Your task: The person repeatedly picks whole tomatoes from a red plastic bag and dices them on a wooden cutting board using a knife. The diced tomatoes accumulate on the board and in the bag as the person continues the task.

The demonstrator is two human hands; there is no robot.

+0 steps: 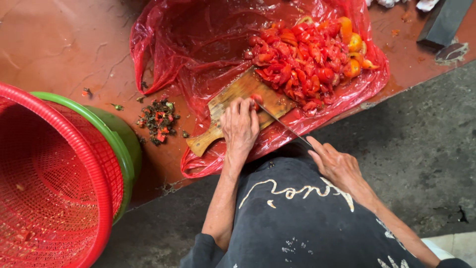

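My left hand (240,124) presses a small red tomato (257,99) onto a wooden cutting board (233,101). My right hand (337,164) grips a thin knife (282,124), its blade reaching up to the tomato. The board lies on a red plastic bag (198,44) spread over the reddish floor. Beyond the board sits a heap of cut red and orange tomato pieces (310,54) on the same bag.
A red mesh basket (54,188) sits inside a green basin (119,144) at the left. A small pile of green stems and scraps (157,120) lies on the floor between basin and board. A dark block (444,22) is at the top right; grey concrete (421,144) runs along the right.
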